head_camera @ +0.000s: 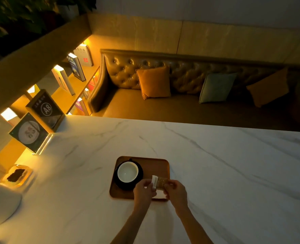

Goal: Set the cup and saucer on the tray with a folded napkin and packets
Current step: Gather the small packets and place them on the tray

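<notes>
Packets point(159, 182), thin and papery, sit pinched between my left hand point(143, 191) and right hand point(175, 191) over the near right corner of the rounded wooden tray point(156, 166). White cup point(127, 172) rests on its dark round saucer point(140, 175) on the tray's left half, and a white folded napkin point(160, 195) lies partly hidden under my fingers on the smooth marble table point(216, 164).

2 hands point(160, 191) together (fingers pinched)

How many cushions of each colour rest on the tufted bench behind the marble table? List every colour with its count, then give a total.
Orange cushions: 2, one at the left and one at the right
Pale green cushion: 1
Total: 3
</notes>
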`<action>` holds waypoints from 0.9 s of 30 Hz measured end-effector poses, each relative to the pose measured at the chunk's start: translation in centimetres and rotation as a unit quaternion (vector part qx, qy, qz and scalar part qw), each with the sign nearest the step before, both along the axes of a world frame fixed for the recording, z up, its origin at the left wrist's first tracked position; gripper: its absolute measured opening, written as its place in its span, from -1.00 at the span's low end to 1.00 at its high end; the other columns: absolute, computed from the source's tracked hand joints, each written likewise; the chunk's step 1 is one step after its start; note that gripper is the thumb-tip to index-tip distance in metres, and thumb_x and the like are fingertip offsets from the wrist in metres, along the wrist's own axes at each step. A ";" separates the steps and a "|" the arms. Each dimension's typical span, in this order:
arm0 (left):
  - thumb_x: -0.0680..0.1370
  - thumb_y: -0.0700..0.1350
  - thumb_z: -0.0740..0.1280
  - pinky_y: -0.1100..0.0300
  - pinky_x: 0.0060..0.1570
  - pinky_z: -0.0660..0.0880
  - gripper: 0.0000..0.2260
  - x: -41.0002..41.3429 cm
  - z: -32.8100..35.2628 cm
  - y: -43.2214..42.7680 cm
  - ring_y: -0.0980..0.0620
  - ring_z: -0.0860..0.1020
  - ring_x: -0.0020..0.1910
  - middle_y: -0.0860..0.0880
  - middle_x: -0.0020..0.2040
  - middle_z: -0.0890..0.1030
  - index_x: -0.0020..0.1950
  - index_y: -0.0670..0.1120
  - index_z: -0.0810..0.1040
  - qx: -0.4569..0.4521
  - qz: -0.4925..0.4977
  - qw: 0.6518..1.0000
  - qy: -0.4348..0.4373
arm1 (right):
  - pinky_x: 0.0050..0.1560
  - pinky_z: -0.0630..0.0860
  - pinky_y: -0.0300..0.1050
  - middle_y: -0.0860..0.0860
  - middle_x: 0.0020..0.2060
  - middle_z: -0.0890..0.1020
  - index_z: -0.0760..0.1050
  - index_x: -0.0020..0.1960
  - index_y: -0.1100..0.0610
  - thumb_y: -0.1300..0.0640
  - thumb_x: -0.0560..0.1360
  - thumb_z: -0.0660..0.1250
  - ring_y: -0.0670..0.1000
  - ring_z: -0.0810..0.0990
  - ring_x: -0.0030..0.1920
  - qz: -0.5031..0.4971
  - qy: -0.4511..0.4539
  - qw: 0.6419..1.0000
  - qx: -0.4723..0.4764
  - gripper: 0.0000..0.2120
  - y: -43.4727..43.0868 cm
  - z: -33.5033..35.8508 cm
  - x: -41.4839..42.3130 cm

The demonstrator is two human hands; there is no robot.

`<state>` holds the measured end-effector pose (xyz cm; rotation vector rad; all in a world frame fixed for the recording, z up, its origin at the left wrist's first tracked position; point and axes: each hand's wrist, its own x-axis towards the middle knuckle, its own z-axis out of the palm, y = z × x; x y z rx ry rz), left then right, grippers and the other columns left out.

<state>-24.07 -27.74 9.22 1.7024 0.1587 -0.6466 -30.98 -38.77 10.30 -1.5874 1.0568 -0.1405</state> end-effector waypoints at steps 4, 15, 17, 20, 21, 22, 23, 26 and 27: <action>0.59 -0.28 0.26 0.19 -0.37 0.62 -0.87 4.1 -2.3 -3.5 -0.03 0.64 -0.25 -0.14 -0.12 0.64 0.09 -0.18 0.56 0.082 -0.003 0.997 0.001 | -0.19 0.47 -0.31 0.04 -0.07 0.67 0.60 0.08 0.12 0.18 0.45 0.37 -0.05 0.58 -0.15 0.028 0.061 0.996 -0.059 -0.79 -2.9 -2.9 4.5; 0.57 -0.21 0.27 0.13 -0.17 0.56 -0.94 8.6 -10.1 -7.7 0.05 0.55 -0.16 -0.02 -0.09 0.59 -0.05 -0.07 0.51 0.292 -0.064 0.952 -0.066 | 0.03 0.62 0.08 0.13 0.03 0.67 0.57 0.15 0.20 0.20 0.51 0.32 0.11 0.65 -0.02 0.039 0.140 0.988 -0.049 -0.77 -6.4 -11.0 10.6; 0.60 -0.19 0.24 0.15 -0.23 0.51 -0.94 8.3 -11.0 -7.8 0.06 0.52 -0.19 -0.02 -0.09 0.55 -0.05 -0.07 0.47 0.312 -0.080 0.943 -0.084 | 0.02 0.62 0.08 0.12 0.02 0.66 0.57 0.13 0.19 0.20 0.51 0.31 0.11 0.65 -0.02 0.038 0.147 0.987 -0.052 -0.79 -6.0 -11.6 10.8; 0.62 -0.15 0.23 0.24 -0.28 0.41 -0.95 7.9 -11.8 -7.7 0.09 0.50 -0.21 -0.02 -0.06 0.54 0.01 -0.08 0.48 0.331 -0.090 0.933 -0.111 | 0.00 0.62 0.03 0.11 -0.01 0.66 0.56 0.10 0.18 0.18 0.52 0.32 0.07 0.64 -0.04 0.027 0.143 0.987 -0.063 -0.82 -5.5 -12.2 10.7; 0.62 -0.15 0.22 0.25 -0.28 0.40 -0.94 7.8 -12.0 -7.7 0.09 0.50 -0.21 -0.03 -0.04 0.54 0.03 -0.09 0.48 0.334 -0.093 0.931 -0.114 | -0.01 0.63 0.02 0.11 -0.02 0.66 0.56 0.09 0.18 0.18 0.52 0.32 0.07 0.64 -0.06 0.025 0.141 0.988 -0.062 -0.83 -5.4 -12.2 10.7; 0.63 -0.15 0.22 0.25 -0.27 0.43 -0.93 7.9 -12.0 -7.7 0.09 0.51 -0.20 -0.04 -0.02 0.54 0.05 -0.10 0.48 0.335 -0.095 0.930 -0.116 | -0.02 0.63 0.02 0.11 -0.03 0.66 0.56 0.09 0.18 0.18 0.52 0.32 0.07 0.64 -0.07 0.025 0.136 0.988 -0.062 -0.84 -5.5 -12.3 10.6; 0.63 -0.14 0.22 0.25 -0.24 0.46 -0.92 7.9 -12.0 -7.8 0.09 0.52 -0.18 -0.05 0.00 0.54 0.07 -0.11 0.48 0.337 -0.102 0.929 -0.115 | -0.03 0.63 0.01 0.11 -0.03 0.66 0.56 0.08 0.18 0.17 0.52 0.32 0.07 0.64 -0.07 0.026 0.135 0.989 -0.059 -0.84 -5.5 -12.1 10.6; 0.63 -0.13 0.24 0.21 -0.17 0.56 -0.88 8.1 -11.3 -7.8 0.05 0.57 -0.13 -0.07 0.05 0.55 0.12 -0.12 0.49 0.339 -0.126 0.925 -0.120 | -0.03 0.60 -0.11 0.11 -0.03 0.66 0.54 0.10 0.19 0.18 0.53 0.31 0.06 0.63 -0.05 0.035 0.131 0.988 -0.068 -0.83 -5.6 -11.8 10.3; 0.62 -0.13 0.24 0.16 -0.15 0.59 -0.88 8.1 -10.7 -7.8 0.01 0.59 -0.11 -0.08 0.06 0.54 0.12 -0.13 0.48 0.344 -0.136 0.921 -0.123 | -0.01 0.59 -0.12 0.12 -0.02 0.66 0.54 0.13 0.19 0.19 0.53 0.31 0.07 0.62 -0.03 0.039 0.131 0.988 -0.068 -0.81 -5.7 -11.4 10.1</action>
